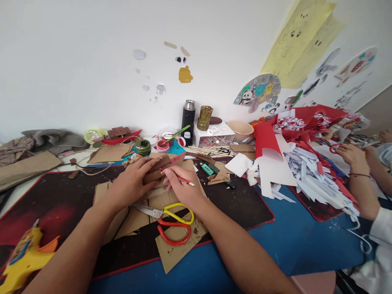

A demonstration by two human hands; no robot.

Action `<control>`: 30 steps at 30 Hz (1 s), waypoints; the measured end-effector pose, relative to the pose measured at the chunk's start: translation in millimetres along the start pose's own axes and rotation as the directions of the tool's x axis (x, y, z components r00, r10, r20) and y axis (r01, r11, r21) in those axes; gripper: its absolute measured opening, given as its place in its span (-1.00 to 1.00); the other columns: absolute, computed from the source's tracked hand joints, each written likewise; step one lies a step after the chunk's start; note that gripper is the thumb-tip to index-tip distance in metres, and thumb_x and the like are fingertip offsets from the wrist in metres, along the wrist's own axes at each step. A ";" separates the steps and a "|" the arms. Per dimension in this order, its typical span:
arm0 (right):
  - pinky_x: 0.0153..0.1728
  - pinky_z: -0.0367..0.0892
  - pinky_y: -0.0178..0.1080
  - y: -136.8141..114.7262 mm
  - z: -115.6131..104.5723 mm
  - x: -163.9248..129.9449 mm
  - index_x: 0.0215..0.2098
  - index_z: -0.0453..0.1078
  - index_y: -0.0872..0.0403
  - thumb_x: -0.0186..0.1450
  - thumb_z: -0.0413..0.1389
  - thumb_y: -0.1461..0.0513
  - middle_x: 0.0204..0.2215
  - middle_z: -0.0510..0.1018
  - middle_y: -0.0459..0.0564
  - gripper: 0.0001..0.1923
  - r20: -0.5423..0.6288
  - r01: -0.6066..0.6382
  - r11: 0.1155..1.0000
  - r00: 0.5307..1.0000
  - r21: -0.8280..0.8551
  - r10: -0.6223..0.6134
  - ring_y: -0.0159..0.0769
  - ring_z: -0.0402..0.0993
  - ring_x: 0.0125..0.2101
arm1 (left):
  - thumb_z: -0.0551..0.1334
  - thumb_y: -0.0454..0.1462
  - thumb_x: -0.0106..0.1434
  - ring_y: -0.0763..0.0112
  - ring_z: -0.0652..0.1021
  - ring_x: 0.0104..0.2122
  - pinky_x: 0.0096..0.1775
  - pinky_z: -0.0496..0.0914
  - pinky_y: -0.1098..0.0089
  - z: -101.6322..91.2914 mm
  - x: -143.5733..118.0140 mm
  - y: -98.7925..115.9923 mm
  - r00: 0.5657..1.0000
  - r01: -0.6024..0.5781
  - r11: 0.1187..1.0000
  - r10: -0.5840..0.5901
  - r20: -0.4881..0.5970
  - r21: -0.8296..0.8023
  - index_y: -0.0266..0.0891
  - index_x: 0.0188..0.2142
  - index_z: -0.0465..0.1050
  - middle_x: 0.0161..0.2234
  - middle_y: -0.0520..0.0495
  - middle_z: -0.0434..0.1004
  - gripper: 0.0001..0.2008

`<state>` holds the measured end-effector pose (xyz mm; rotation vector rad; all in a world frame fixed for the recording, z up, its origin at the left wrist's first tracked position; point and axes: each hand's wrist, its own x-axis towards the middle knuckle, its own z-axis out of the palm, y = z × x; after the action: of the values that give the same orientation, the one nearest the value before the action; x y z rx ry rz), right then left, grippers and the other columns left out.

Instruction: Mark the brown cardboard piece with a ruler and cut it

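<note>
At centre frame the left hand [130, 181] lies flat, covering much of a cardboard piece [159, 165]; the right hand [180, 185] pinches a red pencil [183, 179] (tip barely visible). Scissors [171, 220] lie just below.

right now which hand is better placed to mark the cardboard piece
Right. The right hand already grips the red pencil beside the cardboard piece, while the left hand lies flat on top of that piece, pinning it down.
</note>
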<state>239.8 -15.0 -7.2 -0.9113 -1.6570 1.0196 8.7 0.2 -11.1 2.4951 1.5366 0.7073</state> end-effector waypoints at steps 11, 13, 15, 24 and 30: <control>-0.39 0.46 -0.29 -1.1 -0.3 -0.4 -0.20 0.58 -0.02 0.62 0.08 -0.06 -0.39 0.67 -0.09 -0.60 -0.001 0.021 1.000 1.000 -0.017 -0.021 -0.33 0.63 -0.49 | 0.20 0.05 0.50 -0.12 0.60 0.25 0.22 0.52 0.00 -1.0 0.8 1.0 1.000 -0.009 1.000 0.009 0.003 -0.013 0.02 0.52 0.35 0.37 -0.25 0.52 -0.34; -0.40 0.45 -0.30 -1.1 -0.8 0.2 -0.19 0.58 -0.02 0.61 0.09 -0.04 -0.39 0.68 -0.10 -0.62 -0.009 0.005 1.000 1.000 -0.007 -0.005 -0.34 0.63 -0.50 | 0.19 0.06 0.50 -0.14 0.59 0.26 0.21 0.53 0.00 -0.8 0.7 0.6 1.000 0.002 1.000 -0.002 0.002 -0.004 0.00 0.51 0.36 0.37 -0.26 0.51 -0.34; -0.42 0.44 -0.31 -0.6 -1.0 0.8 -0.20 0.57 -0.01 0.61 0.10 -0.03 -0.38 0.68 -0.10 -0.64 -0.017 -0.011 1.000 1.000 0.008 0.011 -0.35 0.63 -0.51 | 0.20 0.07 0.49 -0.15 0.57 0.29 0.22 0.53 0.00 -0.4 0.7 -0.3 1.000 0.009 1.000 -0.009 0.007 -0.004 -0.02 0.50 0.37 0.39 -0.26 0.50 -0.33; -0.37 0.46 -0.31 0.4 -0.4 -1.1 -0.19 0.57 0.01 0.63 0.08 -0.03 -0.36 0.69 -0.08 -0.62 0.043 0.055 0.998 0.998 -0.017 -0.055 -0.35 0.64 -0.46 | 0.23 0.08 0.50 -0.12 0.58 0.29 0.25 0.51 0.01 0.3 0.9 -1.2 1.000 -0.007 0.999 0.008 0.004 -0.040 0.00 0.52 0.33 0.39 -0.23 0.50 -0.32; -0.37 0.47 -0.31 2.1 -0.2 -0.5 -0.18 0.57 0.01 0.62 0.08 -0.02 -0.37 0.68 -0.09 -0.62 0.030 0.041 0.999 0.999 -0.021 -0.040 -0.36 0.64 -0.47 | 0.22 0.10 0.50 -0.15 0.55 0.32 0.28 0.49 -0.04 1.7 0.3 -3.2 1.000 0.004 0.998 -0.004 0.007 -0.056 -0.03 0.51 0.34 0.41 -0.24 0.49 -0.31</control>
<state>240.3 -14.6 -9.2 -0.8773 -1.7076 0.9934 7.0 2.3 -13.7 2.4511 1.4975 0.7294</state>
